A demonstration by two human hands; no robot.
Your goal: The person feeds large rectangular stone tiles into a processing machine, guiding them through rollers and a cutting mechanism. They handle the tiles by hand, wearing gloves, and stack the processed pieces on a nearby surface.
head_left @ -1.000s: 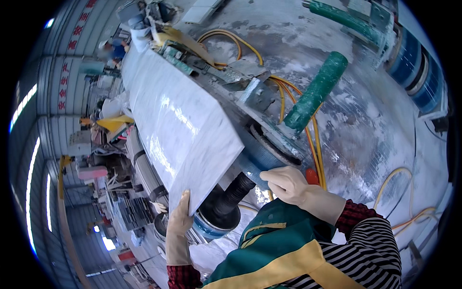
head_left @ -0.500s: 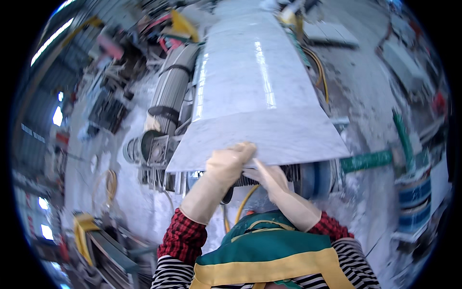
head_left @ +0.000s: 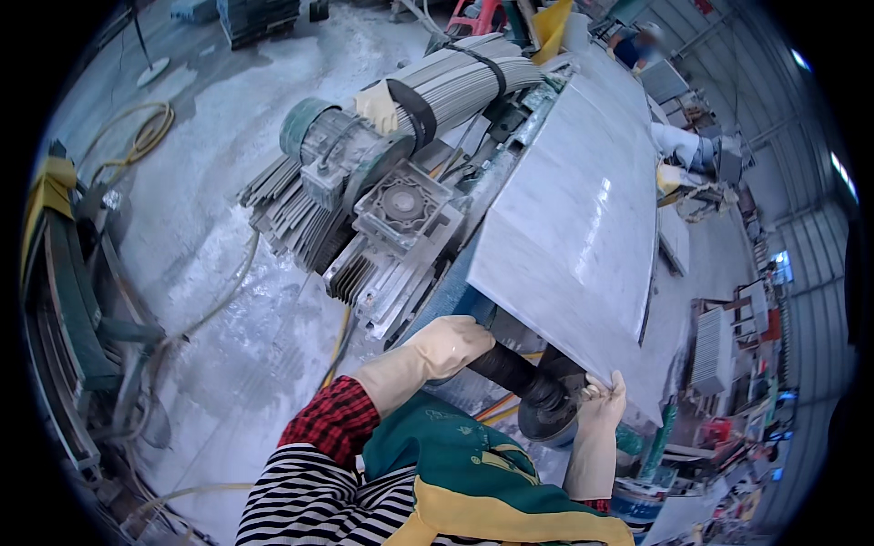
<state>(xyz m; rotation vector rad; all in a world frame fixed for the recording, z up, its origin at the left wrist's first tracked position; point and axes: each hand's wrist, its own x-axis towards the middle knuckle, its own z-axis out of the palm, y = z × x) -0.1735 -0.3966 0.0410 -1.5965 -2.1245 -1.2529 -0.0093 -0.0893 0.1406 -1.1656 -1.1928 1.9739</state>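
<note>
A wide polished slab [head_left: 569,218], pale grey and marble-like, lies on a machine bed and reaches toward me. My right hand [head_left: 599,405], in a cream rubber glove, has its fingers curled at the slab's near edge. In a matching glove, my left hand [head_left: 455,346] is closed beside the machine's blue end, below the slab's near left corner. Its fingertips are turned away, so what they hold, if anything, is hidden. Between the hands, a black ribbed hose [head_left: 514,371] runs under the slab's overhang.
Left of the slab are a dusty electric motor [head_left: 332,150] and gearbox [head_left: 403,200], beside a strapped bundle of grey strips [head_left: 455,82]. A cream glove [head_left: 376,106] lies near the motor. A green metal frame [head_left: 77,300] stands far left, near a coiled yellow hose [head_left: 150,136].
My view has swung left and tilted. My hands, formerly together over the middle of the slab's near edge, have separated: the left toward the blue machine end, the right along the slab's edge.
</note>
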